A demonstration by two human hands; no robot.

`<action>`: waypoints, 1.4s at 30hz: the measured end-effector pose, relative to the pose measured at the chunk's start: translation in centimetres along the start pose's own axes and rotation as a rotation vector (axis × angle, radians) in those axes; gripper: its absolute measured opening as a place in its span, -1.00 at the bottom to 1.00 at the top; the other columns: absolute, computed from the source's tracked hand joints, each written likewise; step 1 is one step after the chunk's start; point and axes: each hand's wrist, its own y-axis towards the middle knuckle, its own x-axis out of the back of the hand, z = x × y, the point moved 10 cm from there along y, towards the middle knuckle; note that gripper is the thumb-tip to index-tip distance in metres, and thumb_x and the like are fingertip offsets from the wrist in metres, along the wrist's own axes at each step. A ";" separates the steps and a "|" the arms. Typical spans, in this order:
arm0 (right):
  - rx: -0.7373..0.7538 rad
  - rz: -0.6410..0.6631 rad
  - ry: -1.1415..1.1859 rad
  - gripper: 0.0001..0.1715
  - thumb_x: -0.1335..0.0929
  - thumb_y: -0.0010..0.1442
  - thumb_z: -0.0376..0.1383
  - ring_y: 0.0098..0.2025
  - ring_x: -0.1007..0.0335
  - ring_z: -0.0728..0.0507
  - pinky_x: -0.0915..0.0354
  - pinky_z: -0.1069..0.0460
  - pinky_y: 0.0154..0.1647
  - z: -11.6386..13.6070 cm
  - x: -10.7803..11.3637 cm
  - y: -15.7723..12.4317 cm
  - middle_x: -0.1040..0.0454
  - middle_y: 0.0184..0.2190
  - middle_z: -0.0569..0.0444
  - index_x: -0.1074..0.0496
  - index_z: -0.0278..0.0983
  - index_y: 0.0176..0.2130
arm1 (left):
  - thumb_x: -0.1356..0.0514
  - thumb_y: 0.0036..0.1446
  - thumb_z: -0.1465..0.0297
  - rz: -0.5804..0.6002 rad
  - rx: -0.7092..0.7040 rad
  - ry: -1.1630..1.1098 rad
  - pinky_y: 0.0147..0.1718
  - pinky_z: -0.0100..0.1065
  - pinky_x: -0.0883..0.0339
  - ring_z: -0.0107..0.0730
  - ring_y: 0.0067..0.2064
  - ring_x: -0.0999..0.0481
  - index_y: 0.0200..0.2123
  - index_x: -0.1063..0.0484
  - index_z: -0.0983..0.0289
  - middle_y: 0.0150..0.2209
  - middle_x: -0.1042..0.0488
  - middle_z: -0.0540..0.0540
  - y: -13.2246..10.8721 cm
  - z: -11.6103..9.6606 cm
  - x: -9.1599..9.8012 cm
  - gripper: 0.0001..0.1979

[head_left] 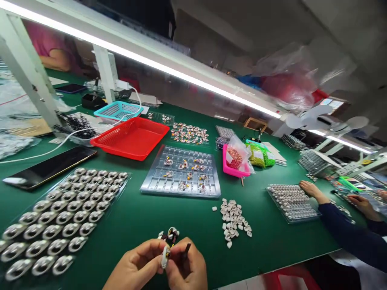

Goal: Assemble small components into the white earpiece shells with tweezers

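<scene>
My left hand (137,264) pinches a small white plastic part (165,257) between thumb and fingertips, with something yellow and dark at its side. My right hand (191,266) touches the same part from the right, its fingers curled. A thin dark stick-like tool (187,249) pokes up from the right hand; its kind is unclear. Just beyond my fingertips lies a small bundle of wired parts (173,233) on the green table (133,225). To the left is a clear tray (128,177) with rows of silver-and-white shells (72,229). Loose white pieces (234,219) are heaped to the right.
A compartment tray (154,185) with several wired parts stands ahead, near a red basket (130,141) and blue basket (117,110). A phone (51,167) lies left. A pink bin (234,171) stands right. A co-worker's hand (313,191) rests at a filled tray (292,203).
</scene>
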 end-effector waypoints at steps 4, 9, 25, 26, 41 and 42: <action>0.008 0.034 0.003 -0.63 -0.42 0.24 0.01 -0.44 -0.39 -0.07 -0.34 0.06 -0.39 1.0 0.7 -0.2 -0.45 -0.43 0.08 -0.49 -0.25 -0.31 | -0.46 -0.12 0.22 0.002 -0.007 -0.004 -0.30 -0.41 -0.38 -0.35 -0.37 -0.46 -0.47 -0.62 0.29 -0.46 -0.56 0.05 -0.9 -0.9 -1.0 -0.75; 0.037 0.096 -0.047 -0.76 -0.38 0.30 -0.15 -0.48 -0.37 -0.03 -0.32 0.11 -0.44 2.0 0.9 0.0 -0.45 -0.47 0.13 -0.47 -0.24 -0.34 | -0.45 -0.13 0.35 -0.011 -0.009 -0.061 -0.36 -0.45 -0.33 -0.45 -0.43 -0.42 -0.48 -0.59 0.31 -0.52 -0.53 0.00 -1.0 -1.0 -1.5 -0.83; 0.010 0.137 -0.121 -0.96 -0.37 0.29 -0.34 -0.37 -0.35 -0.03 -0.32 0.11 -0.39 3.4 1.4 -1.6 -0.41 -0.33 0.11 -0.46 -0.20 -0.21 | -0.50 -0.08 0.29 -0.008 0.004 -0.127 -0.15 -0.26 -0.55 -0.21 -0.24 -0.65 -0.35 -0.70 0.29 -0.31 -0.71 0.13 -2.4 -0.7 -1.6 -0.77; -0.011 0.130 -0.094 -0.97 -0.37 0.29 -0.33 -0.38 -0.35 -0.03 -0.32 0.10 -0.39 3.2 1.4 -1.6 -0.40 -0.34 0.11 -0.46 -0.21 -0.22 | -0.49 -0.07 0.28 -0.005 -0.003 -0.107 -0.14 -0.25 -0.55 -0.19 -0.23 -0.65 -0.34 -0.70 0.28 -0.30 -0.71 0.14 -2.4 -0.7 -1.6 -0.77; -0.017 0.024 0.094 -0.83 -0.35 0.34 -0.16 -0.44 -0.28 -0.01 -0.32 0.12 -0.43 1.6 0.4 -1.5 -0.31 -0.39 0.16 -0.38 -0.19 -0.27 | -0.48 -0.04 0.22 0.029 -0.041 0.019 -0.14 -0.26 -0.53 -0.11 -0.21 -0.65 -0.30 -0.75 0.22 -0.30 -0.70 0.18 -2.1 -1.1 -1.1 -0.76; -0.023 0.005 0.099 -0.81 -0.34 0.35 -0.15 -0.42 -0.29 -0.01 -0.33 0.11 -0.41 1.4 0.4 -1.6 -0.31 -0.38 0.16 -0.38 -0.19 -0.27 | -0.48 -0.04 0.22 0.036 -0.042 0.021 -0.13 -0.25 -0.53 -0.10 -0.21 -0.65 -0.30 -0.75 0.23 -0.30 -0.70 0.18 -2.1 -1.1 -1.1 -0.76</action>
